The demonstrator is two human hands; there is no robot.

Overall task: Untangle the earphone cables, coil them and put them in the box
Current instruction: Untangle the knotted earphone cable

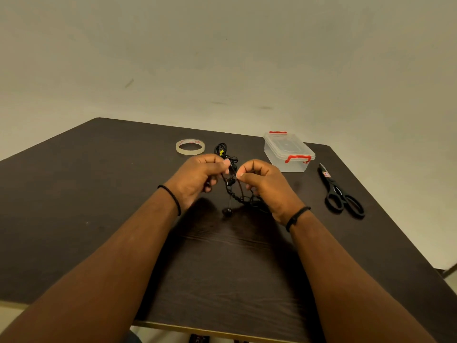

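Toward the far edge of the dark table [99, 194], a roll of clear tape [190, 146], then a black coiled bundle [220, 149] with a yellow tag. Mid-table, left hand [197, 178] and right hand [265, 185] raised, each pinching the tangled black earphone cables [232, 191], knotted, one earbud dangling. Near the far right corner, a lidded clear box [288, 152] with red clips; beside the right edge, black scissors [340, 194].

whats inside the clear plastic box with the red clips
Through the walls of the clear plastic box with red clips nothing shows inside, though its shut lid blurs the view. The tangled black earphone cables are outside it, held by the left hand and right hand.
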